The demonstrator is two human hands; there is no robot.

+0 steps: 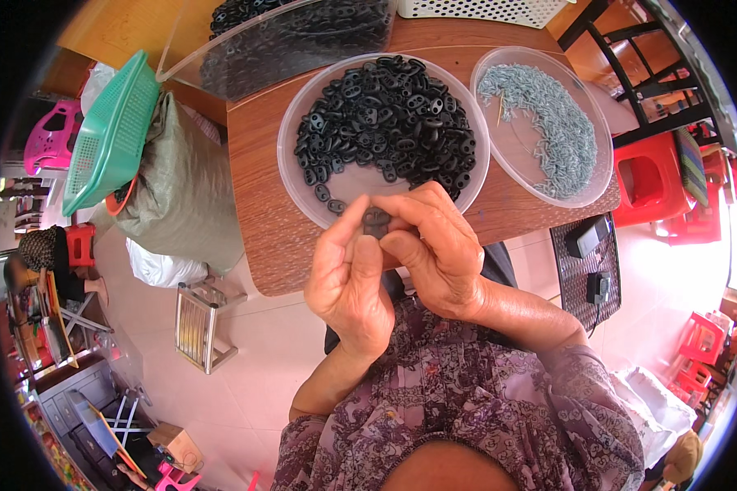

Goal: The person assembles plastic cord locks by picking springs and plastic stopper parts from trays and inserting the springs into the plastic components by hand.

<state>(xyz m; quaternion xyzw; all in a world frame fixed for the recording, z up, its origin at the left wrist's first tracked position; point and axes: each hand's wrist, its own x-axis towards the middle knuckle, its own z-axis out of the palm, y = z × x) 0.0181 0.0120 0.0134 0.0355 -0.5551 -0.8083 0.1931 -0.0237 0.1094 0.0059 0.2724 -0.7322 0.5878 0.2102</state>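
Note:
Above the near rim of a round clear basin (303, 196), my two hands meet around a small black piece (375, 219). My left hand (348, 282) pinches it between thumb and fingertips. From the other side, the closed thumb and fingers of my right hand (442, 250) press up against it; whether they hold anything else is hidden. Black oval pieces (385, 114), each with two holes, are heaped in the basin, with a few lying near its front rim. To the right, a second clear tray (520, 184) holds many thin grey-blue pieces (561, 123) that look like screws.
The basin and tray stand on a brown wooden table (262, 245). Behind is a clear bin (303, 49) of more black pieces and a white perforated basket (483, 10). A green basket (115, 139) and full sack (180, 188) stand left; a red stool (651, 180) stands right.

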